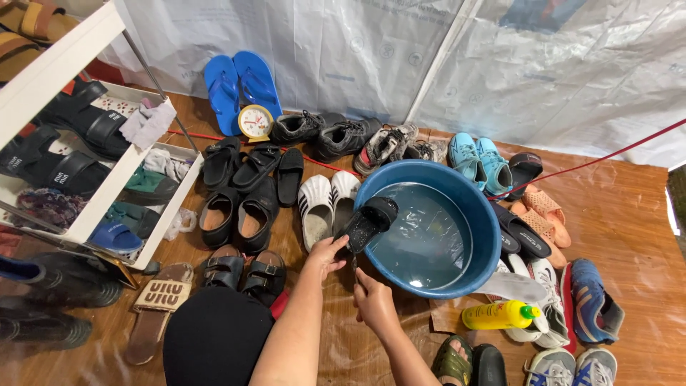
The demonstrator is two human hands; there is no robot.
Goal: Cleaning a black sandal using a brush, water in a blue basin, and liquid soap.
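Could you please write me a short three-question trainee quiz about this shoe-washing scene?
1. True or false: the blue basin holds water.
2. What does the left hand hold over the basin's rim?
A. black slide sandal
B. white sneaker
C. scrubbing brush
3. What colour is the cap of the yellow bottle lying right of the right hand?

Key
1. True.
2. A.
3. Green.

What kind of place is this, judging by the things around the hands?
Probably a makeshift shoe-washing spot under a tent: plastic sheet walls, many shoes on the floor, a white shoe rack, and a blue water basin.
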